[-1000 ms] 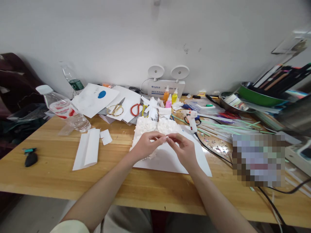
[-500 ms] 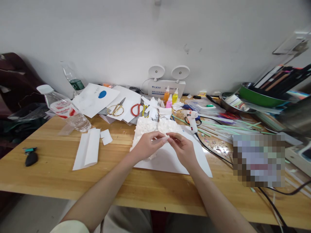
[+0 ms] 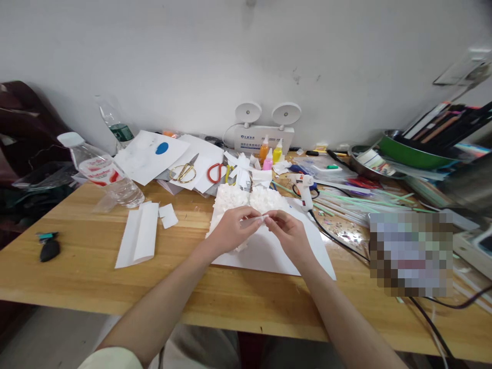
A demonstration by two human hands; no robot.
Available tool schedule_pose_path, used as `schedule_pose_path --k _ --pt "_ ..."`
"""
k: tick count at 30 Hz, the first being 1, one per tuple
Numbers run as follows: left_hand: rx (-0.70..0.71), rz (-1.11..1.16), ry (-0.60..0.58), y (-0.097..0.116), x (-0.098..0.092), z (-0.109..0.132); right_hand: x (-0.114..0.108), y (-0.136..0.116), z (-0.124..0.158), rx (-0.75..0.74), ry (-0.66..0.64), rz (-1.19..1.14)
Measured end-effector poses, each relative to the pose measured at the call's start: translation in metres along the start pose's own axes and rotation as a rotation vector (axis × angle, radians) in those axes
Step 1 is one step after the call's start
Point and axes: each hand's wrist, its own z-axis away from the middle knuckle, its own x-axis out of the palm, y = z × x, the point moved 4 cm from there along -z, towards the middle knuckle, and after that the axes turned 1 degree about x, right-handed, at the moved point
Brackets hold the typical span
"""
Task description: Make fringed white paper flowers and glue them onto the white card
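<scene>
Fingertips of my left hand [image 3: 239,226] and my right hand [image 3: 286,231] meet over the work, pinching a small white piece of paper [image 3: 253,221] between them. Both hands are closed on it, and part of the piece is hidden by the fingers. Beneath them a bumpy white form covered in crumpled bits [image 3: 267,199] lies on a large white sheet [image 3: 265,259]. Its left part runs behind my left hand. To the right of the form, a white hot glue gun [image 3: 303,189] stands with its black cord trailing away.
Gold-handled scissors [image 3: 184,171], red-handled scissors [image 3: 216,172] and small paint bottles [image 3: 268,159] sit behind. Left are a water bottle [image 3: 103,174], a folded white paper [image 3: 137,236] and small paper squares [image 3: 168,216]. Glue sticks [image 3: 346,209] and a green bowl [image 3: 415,152] occupy the right.
Both hands stay almost in place, with only slight finger movement around the white paper piece. Nothing else on the table has visibly moved.
</scene>
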Motion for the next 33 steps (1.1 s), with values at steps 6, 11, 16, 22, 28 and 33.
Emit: schedule_pose_path --k 6,11,16,22,28,33 --pt "0.020 -0.042 0.010 -0.0008 -0.0017 -0.0009 0.0004 -0.0005 -0.0003 -0.005 -0.018 0.003" --pt "0.028 -0.047 0.011 -0.0006 -0.0022 -0.0007 0.0009 -0.0031 -0.0003 -0.018 -0.042 -0.003" --pt "0.036 -0.044 0.007 0.0022 -0.0038 0.0000 0.0014 -0.0013 0.0002 0.005 -0.050 -0.004" --pt "0.039 -0.061 0.011 0.0052 -0.0067 0.0001 0.0018 -0.0016 0.0012 0.001 -0.052 -0.030" --pt "0.046 -0.081 0.030 0.0027 -0.0086 0.0001 0.0027 -0.0071 0.0023 0.016 -0.080 -0.069" --pt "0.056 -0.091 0.059 0.0022 -0.0079 -0.0003 0.0054 -0.0082 0.0041 0.023 -0.124 -0.115"
